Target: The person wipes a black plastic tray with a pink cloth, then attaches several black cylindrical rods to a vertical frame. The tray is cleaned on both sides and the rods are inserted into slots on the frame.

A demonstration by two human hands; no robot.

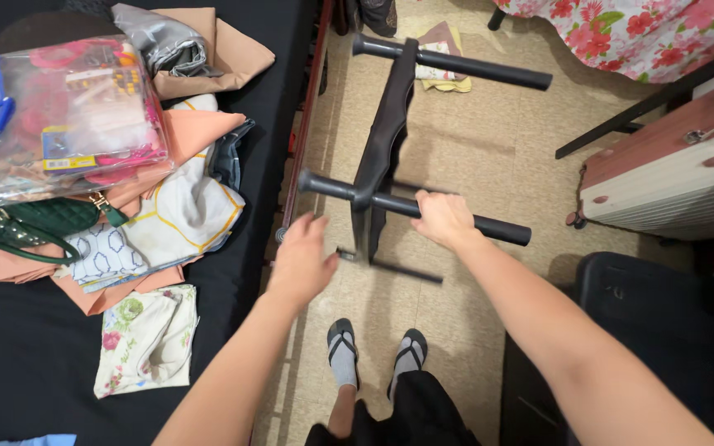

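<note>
A black metal stand (386, 136) with two round crossbars hangs tilted above the tiled floor. My right hand (444, 219) grips the nearer crossbar (502, 230) near its middle. Blurred with motion, my left hand (301, 260) hovers just below the left end of that bar (316, 183), fingers apart, holding nothing. The far crossbar (481, 69) points toward the bed at the top right. My feet in sandals (378, 351) stand on the floor below the stand.
A black surface (26, 347) on the left carries a clear zip bag (64, 116), a green handbag (22, 225) and several folded cloths (179, 211). A floral bedspread (638, 33) is top right, a wooden-topped box (671, 169) at right, a black case (663, 330) bottom right.
</note>
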